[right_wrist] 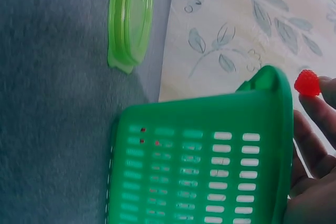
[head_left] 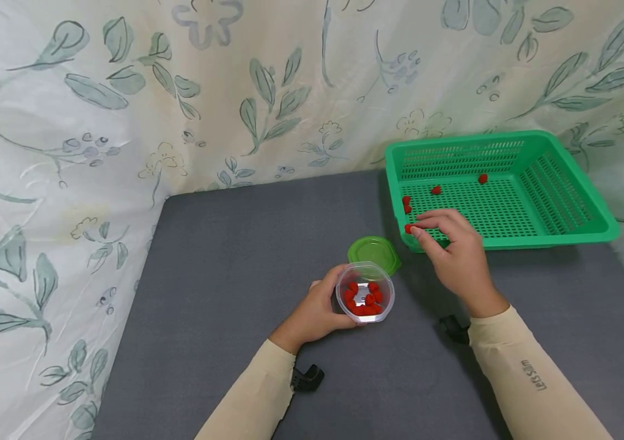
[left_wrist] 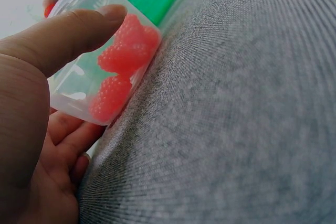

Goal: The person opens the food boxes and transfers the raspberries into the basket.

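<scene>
My left hand (head_left: pixel 319 308) holds a clear plastic tub (left_wrist: pixel 79 77) by its sides, thumb on one side and fingers on the other. Several red raspberries (left_wrist: pixel 119 56) lie in the tub's bottom. Over the near left corner of a green slotted basket (head_left: pixel 554 239), my right hand (head_left: pixel 457 260) pinches one raspberry (right_wrist: pixel 307 83) between thumb and fingertips. In the right wrist view that berry is above the basket's rim. Several more raspberries (head_left: pixel 436 190) lie on the basket floor, mostly toward its left side.
A green lid (head_left: pixel 372 250) lies on the grey table (head_left: pixel 245 256) just behind the tub, left of the basket. Behind the table hangs a leaf-patterned cloth (head_left: pixel 124 122), close to the basket's back. Dark straps show at both wrists.
</scene>
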`<state>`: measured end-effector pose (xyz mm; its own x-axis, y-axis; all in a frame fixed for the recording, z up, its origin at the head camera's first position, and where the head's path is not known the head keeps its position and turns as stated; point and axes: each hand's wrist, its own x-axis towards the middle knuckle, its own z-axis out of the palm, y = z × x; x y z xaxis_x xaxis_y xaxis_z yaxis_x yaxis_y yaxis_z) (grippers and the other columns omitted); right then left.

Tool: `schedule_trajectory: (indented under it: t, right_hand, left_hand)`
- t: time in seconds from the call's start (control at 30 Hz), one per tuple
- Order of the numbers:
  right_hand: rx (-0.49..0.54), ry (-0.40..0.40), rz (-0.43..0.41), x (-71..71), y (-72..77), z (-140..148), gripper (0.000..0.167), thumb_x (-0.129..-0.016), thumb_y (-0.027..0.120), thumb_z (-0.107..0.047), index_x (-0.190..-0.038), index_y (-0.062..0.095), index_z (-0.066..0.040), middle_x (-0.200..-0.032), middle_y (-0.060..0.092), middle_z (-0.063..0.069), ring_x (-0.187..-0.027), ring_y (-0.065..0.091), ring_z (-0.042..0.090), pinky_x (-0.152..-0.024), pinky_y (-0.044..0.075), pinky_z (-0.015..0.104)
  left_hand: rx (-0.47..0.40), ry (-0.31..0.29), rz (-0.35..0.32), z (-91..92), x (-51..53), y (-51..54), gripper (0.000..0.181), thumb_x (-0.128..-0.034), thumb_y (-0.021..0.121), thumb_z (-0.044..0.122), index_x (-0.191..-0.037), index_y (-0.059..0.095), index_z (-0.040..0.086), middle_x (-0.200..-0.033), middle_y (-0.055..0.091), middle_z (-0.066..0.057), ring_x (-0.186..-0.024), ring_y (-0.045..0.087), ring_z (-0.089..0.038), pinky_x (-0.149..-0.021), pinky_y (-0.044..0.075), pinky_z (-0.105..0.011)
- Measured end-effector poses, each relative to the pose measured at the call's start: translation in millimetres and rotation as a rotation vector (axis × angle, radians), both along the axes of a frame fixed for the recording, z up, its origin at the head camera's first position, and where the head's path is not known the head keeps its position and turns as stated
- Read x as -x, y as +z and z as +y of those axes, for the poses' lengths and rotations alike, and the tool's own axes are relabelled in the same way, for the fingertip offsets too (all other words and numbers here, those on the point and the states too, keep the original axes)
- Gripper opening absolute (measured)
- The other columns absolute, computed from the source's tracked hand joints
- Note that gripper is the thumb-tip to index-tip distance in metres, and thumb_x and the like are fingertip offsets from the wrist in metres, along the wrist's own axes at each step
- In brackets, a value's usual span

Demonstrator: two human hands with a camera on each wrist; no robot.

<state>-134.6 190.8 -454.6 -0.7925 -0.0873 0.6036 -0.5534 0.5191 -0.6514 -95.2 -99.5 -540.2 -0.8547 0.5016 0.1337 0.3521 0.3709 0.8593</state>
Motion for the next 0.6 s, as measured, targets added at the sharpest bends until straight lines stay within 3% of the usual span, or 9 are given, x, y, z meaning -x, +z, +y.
schedule_trajectory:
  t: [0.3,0.6]
  right_hand:
    - [0.014,-0.084,0.023,4.9,0.9,13.2,0.011,-0.096,0.081,0.003,-0.107,0.080,0.002,-0.109,0.074,0.012,-0.109,0.063,0.015,-0.092,0.042,0.019]
    - [0.021,-0.125,0.021,7.3,0.7,20.4,0.009,-0.097,0.080,0.003,-0.106,0.080,0.003,-0.109,0.074,0.014,-0.107,0.059,0.008,-0.089,0.040,0.022]
  left_hand:
    - [-0.029,-0.007,-0.009,-0.8,0.3,-1.7,0.098,-0.0831,0.097,0.020,-0.165,0.042,0.021,-0.154,0.058,0.008,-0.139,0.052,-0.009,-0.116,0.028,-0.048]
    - [-0.015,0.002,-0.017,-0.9,0.1,0.2,0.099,-0.0829,0.097,0.021,-0.165,0.042,0.020,-0.155,0.057,0.009,-0.138,0.051,-0.010,-0.117,0.029,-0.048]
